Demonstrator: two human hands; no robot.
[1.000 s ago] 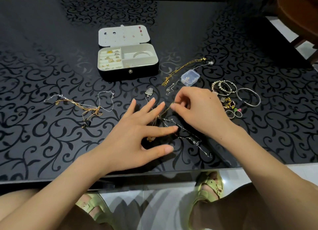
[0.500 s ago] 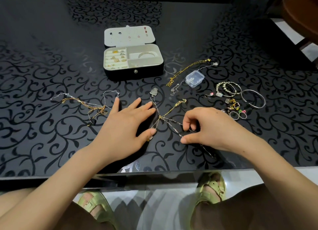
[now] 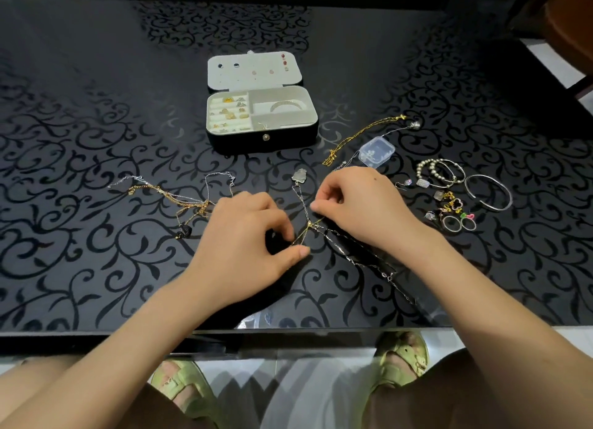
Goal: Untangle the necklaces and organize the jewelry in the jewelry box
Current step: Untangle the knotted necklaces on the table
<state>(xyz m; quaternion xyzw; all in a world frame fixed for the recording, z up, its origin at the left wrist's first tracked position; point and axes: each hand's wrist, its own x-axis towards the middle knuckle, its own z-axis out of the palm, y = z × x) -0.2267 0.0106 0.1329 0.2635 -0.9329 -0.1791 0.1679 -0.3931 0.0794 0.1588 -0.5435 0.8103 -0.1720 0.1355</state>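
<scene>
A knot of gold and silver necklaces (image 3: pixel 312 227) lies on the black table between my hands; one chain runs up to a pale pendant (image 3: pixel 299 175), another trails down to the right. My left hand (image 3: pixel 248 236) has curled fingers and pinches the chains at the knot's lower left. My right hand (image 3: pixel 359 203) pinches a chain at the knot's upper right. The open jewelry box (image 3: pixel 262 138) stands beyond, with rings in its left slots and a bangle at the right. A second tangle (image 3: pixel 179 200) of gold and silver chains lies to the left.
A gold chain (image 3: pixel 362 136) and a small clear plastic case (image 3: pixel 376 151) lie right of the box. Bead bracelets (image 3: pixel 433 171), a silver bangle (image 3: pixel 491 194), charms and rings (image 3: pixel 457 221) sit at the right. The table's front edge (image 3: pixel 288 330) is near my knees.
My left hand went from flat, spread fingers to a curled pinch on the chains. My right hand moved from the lower chain up to the knot's upper right.
</scene>
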